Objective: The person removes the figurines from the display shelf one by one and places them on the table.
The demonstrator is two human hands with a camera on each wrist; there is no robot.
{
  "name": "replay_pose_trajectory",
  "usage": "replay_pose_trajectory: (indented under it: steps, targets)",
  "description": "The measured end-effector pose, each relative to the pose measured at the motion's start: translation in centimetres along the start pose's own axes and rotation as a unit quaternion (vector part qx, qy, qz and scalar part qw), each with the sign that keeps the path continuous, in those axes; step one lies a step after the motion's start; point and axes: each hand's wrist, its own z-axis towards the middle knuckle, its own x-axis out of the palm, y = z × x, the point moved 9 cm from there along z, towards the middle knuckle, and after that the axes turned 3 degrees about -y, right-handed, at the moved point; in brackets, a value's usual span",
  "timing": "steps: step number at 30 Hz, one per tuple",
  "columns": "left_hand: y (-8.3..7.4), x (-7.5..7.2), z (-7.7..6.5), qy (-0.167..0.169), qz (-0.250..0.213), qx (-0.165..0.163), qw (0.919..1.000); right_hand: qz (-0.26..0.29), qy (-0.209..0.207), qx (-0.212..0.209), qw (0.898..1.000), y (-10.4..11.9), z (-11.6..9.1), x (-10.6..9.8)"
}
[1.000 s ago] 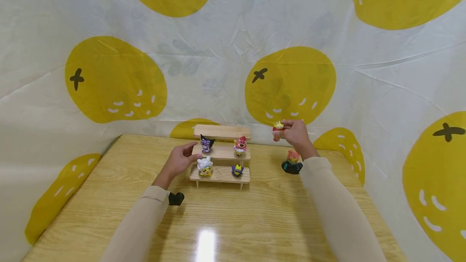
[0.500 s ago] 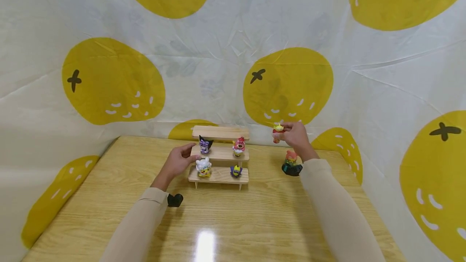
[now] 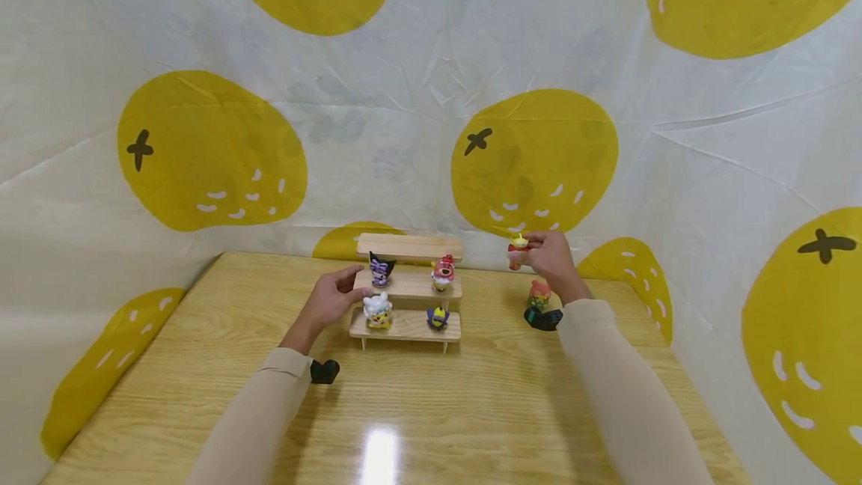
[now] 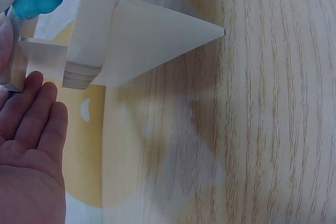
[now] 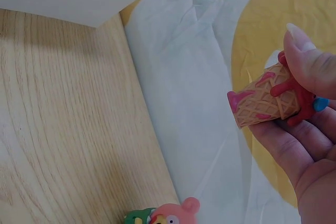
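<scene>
My left hand (image 3: 330, 298) is at the left end of a three-tier wooden display stand (image 3: 411, 245), its thumb and fingers on either side of the middle board's end. The left wrist view shows its fingers (image 4: 50, 114) behind the board end. My right hand (image 3: 551, 257) pinches a figurine (image 3: 517, 249) with a yellow top and red body, raised to the right of the stand. In the right wrist view, the figurine's lower part is a waffle cone (image 5: 262, 98) with red and pink drips, lying between thumb and fingers.
The middle tier bears a purple-and-black figurine (image 3: 381, 271) and a pink bear figurine (image 3: 443, 273). Below are a white-haired figurine (image 3: 378, 311) and a purple-and-yellow one (image 3: 438, 318). A pink-and-green figurine (image 3: 539, 294) stands on the table (image 3: 431, 403) under my right hand. Patterned cloth (image 3: 377, 156) hangs behind.
My right hand has moved slightly down and right with the cone figurine. My left hand stays at the stand's end.
</scene>
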Motion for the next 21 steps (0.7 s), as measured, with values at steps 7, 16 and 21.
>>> replay_pose_trajectory:
  steps: [7, 16, 21]
  targets:
    - [0.2, 0.1, 0.1, 0.002, 0.004, -0.001, 1.0000, -0.001, 0.000, -0.004, 1.000, -0.4, -0.1, 0.1]
    - [0.3, 0.1, 0.1, 0.007, -0.009, -0.003, 0.9999, -0.005, -0.011, -0.002, 1.000, -1.0, 0.2, 0.2]
    - [0.2, 0.1, 0.1, 0.004, -0.007, 0.001, 1.0000, 0.000, 0.001, -0.001, 1.000, -1.3, 0.1, 0.5]
